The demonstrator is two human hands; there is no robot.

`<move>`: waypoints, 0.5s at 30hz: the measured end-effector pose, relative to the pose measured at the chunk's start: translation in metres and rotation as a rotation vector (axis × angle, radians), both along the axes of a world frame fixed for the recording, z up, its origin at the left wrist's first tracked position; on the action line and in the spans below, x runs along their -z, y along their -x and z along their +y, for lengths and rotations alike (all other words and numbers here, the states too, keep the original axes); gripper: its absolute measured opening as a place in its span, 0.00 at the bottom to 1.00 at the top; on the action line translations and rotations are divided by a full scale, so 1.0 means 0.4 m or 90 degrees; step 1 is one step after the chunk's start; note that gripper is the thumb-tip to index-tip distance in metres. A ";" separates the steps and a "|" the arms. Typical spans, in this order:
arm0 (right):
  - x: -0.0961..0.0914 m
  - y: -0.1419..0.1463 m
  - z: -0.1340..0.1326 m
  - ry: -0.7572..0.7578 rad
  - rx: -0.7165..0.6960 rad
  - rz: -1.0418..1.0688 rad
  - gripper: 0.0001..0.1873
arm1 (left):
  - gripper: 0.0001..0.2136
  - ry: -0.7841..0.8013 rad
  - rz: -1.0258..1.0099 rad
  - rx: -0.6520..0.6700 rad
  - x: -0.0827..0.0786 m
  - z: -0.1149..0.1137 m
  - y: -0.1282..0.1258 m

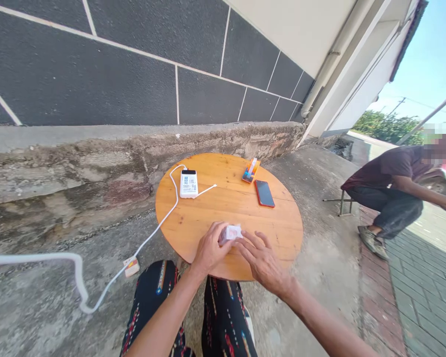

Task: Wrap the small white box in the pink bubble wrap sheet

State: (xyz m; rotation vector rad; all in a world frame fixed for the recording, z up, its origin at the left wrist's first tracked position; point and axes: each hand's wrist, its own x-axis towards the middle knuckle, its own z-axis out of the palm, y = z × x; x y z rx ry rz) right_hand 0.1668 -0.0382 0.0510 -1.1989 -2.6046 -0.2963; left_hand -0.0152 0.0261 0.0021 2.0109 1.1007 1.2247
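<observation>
A small whitish box-like packet with a faint pink print (233, 232) is at the near part of the round wooden table (215, 210). My left hand (210, 249) grips it from the left, thumb in front and fingers behind. My right hand (262, 260) is at its right side with fingers stretched out and apart. Its fingertips are at the packet's right edge; whether they press on it I cannot tell. What the packet contains is hidden.
A white power bank-like device (189, 184) with a short white cable lies at the table's left. An orange-and-blue box (250, 171) and a red-edged phone (264, 193) are at the right. A white cord (150, 237) hangs off the left edge. Another person (388, 193) sits far right.
</observation>
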 end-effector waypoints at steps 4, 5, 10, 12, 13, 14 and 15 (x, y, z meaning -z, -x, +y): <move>0.035 -0.012 -0.025 0.028 0.081 0.196 0.22 | 0.21 -0.007 0.006 -0.003 0.004 0.001 0.002; 0.045 -0.017 -0.015 0.038 0.110 0.265 0.21 | 0.21 -0.008 0.009 -0.005 0.005 0.001 0.002; 0.076 -0.030 0.085 0.228 0.237 0.565 0.23 | 0.22 -0.017 0.022 -0.016 0.009 -0.001 0.004; 0.079 -0.022 0.115 0.299 0.197 0.634 0.24 | 0.22 -0.021 0.028 -0.019 0.010 -0.002 0.003; 0.080 -0.016 0.122 0.323 0.166 0.654 0.25 | 0.21 -0.023 0.031 -0.021 0.011 -0.002 0.002; 0.081 -0.010 0.124 0.338 0.139 0.662 0.26 | 0.21 -0.024 0.034 -0.023 0.011 -0.003 0.002; 0.084 -0.003 0.121 0.340 0.120 0.659 0.27 | 0.20 -0.025 0.035 -0.026 0.012 -0.003 0.001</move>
